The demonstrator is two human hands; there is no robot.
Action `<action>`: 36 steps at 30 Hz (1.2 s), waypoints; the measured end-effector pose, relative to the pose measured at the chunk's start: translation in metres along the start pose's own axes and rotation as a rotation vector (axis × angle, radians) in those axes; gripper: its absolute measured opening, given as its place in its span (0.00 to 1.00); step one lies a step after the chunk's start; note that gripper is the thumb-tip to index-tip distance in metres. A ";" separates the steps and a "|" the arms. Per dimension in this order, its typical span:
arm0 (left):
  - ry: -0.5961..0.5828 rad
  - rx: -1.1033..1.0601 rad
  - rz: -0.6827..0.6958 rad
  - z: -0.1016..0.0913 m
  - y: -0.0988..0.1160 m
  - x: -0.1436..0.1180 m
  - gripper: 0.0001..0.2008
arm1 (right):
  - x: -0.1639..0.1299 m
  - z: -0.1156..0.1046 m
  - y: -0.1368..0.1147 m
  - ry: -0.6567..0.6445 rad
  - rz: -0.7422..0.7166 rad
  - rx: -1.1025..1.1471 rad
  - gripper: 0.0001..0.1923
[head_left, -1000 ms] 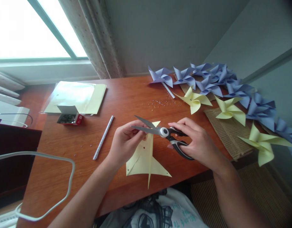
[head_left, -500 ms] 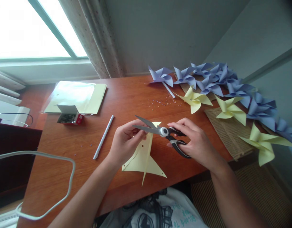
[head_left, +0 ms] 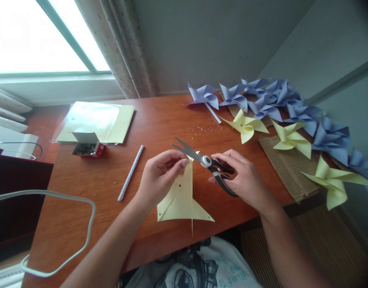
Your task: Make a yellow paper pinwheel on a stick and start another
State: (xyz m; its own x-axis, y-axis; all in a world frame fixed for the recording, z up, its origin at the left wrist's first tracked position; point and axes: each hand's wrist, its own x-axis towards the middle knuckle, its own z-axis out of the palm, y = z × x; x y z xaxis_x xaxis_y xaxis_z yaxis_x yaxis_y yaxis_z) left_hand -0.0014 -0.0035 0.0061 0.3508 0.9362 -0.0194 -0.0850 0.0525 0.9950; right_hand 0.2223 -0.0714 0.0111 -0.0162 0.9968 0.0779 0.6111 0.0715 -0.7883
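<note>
Yellow paper [head_left: 180,198] pinched in left hand [head_left: 160,178], fingers closed on its upper corner, near the surface's front edge | right hand [head_left: 243,176] grips scissors [head_left: 206,162], blades now swung up, still parted | paper has turned slightly, fresh cut lining up

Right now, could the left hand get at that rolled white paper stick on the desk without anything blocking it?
Probably yes. The paper stick lies bare on the desk just beside the left hand, nothing between them, but that hand is holding the yellow paper.
</note>
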 end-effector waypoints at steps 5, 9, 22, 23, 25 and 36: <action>0.036 -0.010 -0.053 -0.001 0.003 0.000 0.10 | 0.005 0.001 0.017 0.083 0.140 0.090 0.26; 0.073 -0.042 -0.078 -0.002 0.006 0.001 0.11 | 0.004 -0.003 0.031 0.090 0.225 0.194 0.28; 0.125 0.004 -0.071 -0.004 0.007 0.002 0.10 | -0.025 -0.025 0.058 0.149 0.242 -0.157 0.28; 0.123 0.001 -0.072 -0.003 0.007 0.002 0.10 | -0.027 -0.027 0.059 0.149 0.236 -0.201 0.28; 0.118 -0.006 -0.069 -0.003 0.008 0.002 0.09 | -0.031 -0.030 0.061 0.156 0.232 -0.278 0.26; 0.112 0.014 -0.060 -0.004 0.006 0.001 0.11 | -0.036 -0.038 0.079 0.266 0.221 -0.543 0.23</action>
State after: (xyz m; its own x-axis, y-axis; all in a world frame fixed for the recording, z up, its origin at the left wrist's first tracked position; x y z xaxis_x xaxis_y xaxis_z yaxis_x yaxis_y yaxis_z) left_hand -0.0052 -0.0010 0.0114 0.2483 0.9646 -0.0889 -0.0542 0.1054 0.9929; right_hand 0.3017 -0.1031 -0.0307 0.3099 0.9384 0.1529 0.8925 -0.2317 -0.3870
